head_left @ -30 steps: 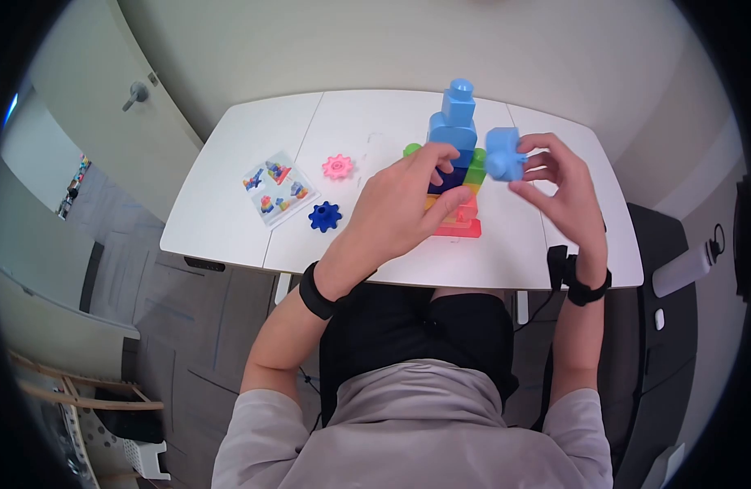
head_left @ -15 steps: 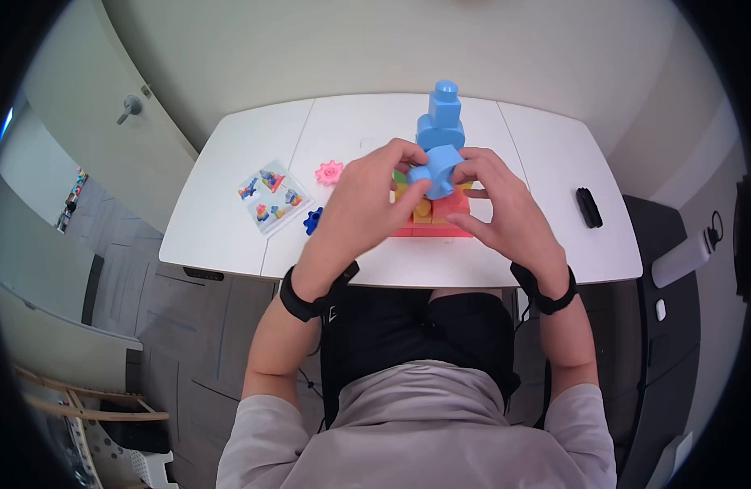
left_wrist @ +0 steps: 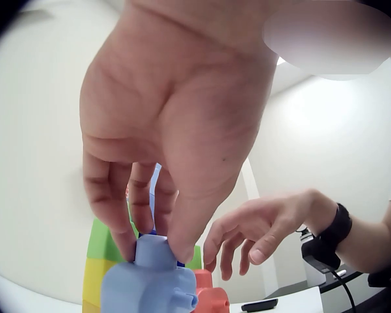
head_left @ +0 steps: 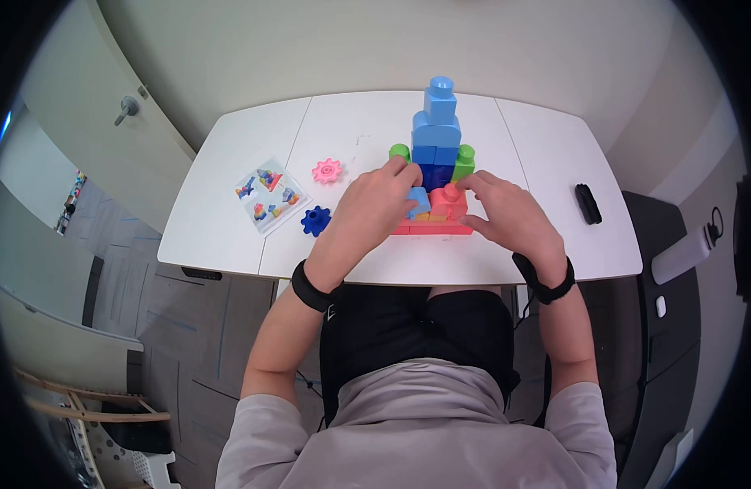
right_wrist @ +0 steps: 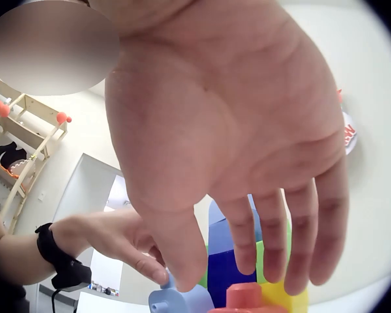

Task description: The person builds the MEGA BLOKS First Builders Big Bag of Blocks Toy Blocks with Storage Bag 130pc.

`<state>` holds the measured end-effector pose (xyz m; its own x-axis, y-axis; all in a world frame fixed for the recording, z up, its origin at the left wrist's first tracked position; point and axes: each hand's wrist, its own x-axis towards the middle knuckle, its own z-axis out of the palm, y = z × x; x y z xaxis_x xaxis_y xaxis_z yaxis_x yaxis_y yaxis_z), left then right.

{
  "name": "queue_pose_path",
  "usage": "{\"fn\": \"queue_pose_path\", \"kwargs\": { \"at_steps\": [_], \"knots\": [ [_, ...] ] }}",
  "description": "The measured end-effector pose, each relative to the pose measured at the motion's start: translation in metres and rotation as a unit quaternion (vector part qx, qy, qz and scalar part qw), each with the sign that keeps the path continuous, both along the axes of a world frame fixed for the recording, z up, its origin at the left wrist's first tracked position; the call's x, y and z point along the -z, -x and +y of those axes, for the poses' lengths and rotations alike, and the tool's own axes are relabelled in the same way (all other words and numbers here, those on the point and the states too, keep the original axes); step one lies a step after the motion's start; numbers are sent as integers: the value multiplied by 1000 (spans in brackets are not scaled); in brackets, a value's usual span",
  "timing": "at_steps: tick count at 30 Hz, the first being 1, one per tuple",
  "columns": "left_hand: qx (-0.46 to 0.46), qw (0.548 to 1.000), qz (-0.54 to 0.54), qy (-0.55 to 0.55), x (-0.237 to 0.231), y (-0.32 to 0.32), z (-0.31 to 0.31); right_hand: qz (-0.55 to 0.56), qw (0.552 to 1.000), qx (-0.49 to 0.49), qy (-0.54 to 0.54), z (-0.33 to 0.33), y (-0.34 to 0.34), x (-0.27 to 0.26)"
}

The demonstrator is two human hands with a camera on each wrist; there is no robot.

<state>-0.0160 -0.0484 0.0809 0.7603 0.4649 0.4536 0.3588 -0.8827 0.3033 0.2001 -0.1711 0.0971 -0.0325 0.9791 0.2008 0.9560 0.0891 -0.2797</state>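
My left hand (head_left: 374, 202) pinches the stud of a light blue peg-sided block (left_wrist: 146, 287) between thumb and fingers. This block sits low at the front left of a block build, beside a coral red block (head_left: 449, 202) with a round stud. Over the coral block's right side, my right hand (head_left: 516, 217) hovers with loosely bent fingers; the right wrist view shows nothing in its grasp. Behind both blocks rises a tower of blue blocks (head_left: 436, 134), flanked by green blocks (head_left: 464, 157), with yellow below them. A long red base (head_left: 432, 230) runs along the front.
Left of the build lie a pink gear (head_left: 327, 170), a dark blue gear (head_left: 316, 221) and a picture card (head_left: 257, 213). A black case (head_left: 588, 204) lies on the table's right side. Beyond the right edge is a white bottle (head_left: 683, 262).
The light blue block passed from my right hand, through both hands, to my left, and moved down onto the front left of the build. My right hand came inward and has let go.
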Motion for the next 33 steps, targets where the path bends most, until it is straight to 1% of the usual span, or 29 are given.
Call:
{"fn": "queue_pose_path", "kwargs": {
  "at_steps": [4, 8, 10, 11, 13, 19, 23, 25, 27, 28, 29, 30, 31, 32, 33],
  "knots": [
    [4, 999, -32, -20, 11, -8, 4, 9, 1000, -10, -12, 3, 1, 7],
    [-7, 999, -24, -40, 13, -12, 1, 26, 999, -28, -20, 5, 0, 10],
    [-25, 995, -26, -94, 13, -13, 2, 33, 999, -30, -9, 6, 1, 9],
    [-25, 995, -26, -93, 16, -15, 4, 34, 999, -30, -8, 6, 1, 9],
    [-17, 989, -62, -133, 24, -18, 7, 43, 998, -35, -18, 7, 1, 10],
    [-33, 989, -40, -138, 26, -19, 9, 42, 999, -30, -5, 9, 3, 9],
    [-41, 991, -23, -125, 6, -6, 6, 41, 999, -27, 2, 7, 2, 7],
    [-90, 995, -2, -37, -13, 12, 13, 46, 998, -41, -17, 7, 0, 11],
    [-131, 991, 31, 7, -20, 35, 30, 45, 998, -42, -16, 6, 0, 11],
    [-144, 987, 67, 17, -16, 48, 45, 40, 998, -43, -15, 7, 0, 11],
    [-143, 987, 67, 16, -3, 64, 64, 41, 998, -42, -16, 8, 0, 10],
    [-163, 973, 158, 45, 14, 80, 86, 50, 998, -40, -12, 9, 0, 10],
    [-181, 949, 248, 74, 27, 88, 99, 59, 998, -38, -7, 10, 0, 10],
    [-181, 949, 247, 73, 32, 89, 104, 59, 998, -37, -8, 11, 1, 10],
    [-210, 935, 265, 103, 38, 90, 108, 71, 996, -43, -12, 12, 1, 11]
  ]
}}
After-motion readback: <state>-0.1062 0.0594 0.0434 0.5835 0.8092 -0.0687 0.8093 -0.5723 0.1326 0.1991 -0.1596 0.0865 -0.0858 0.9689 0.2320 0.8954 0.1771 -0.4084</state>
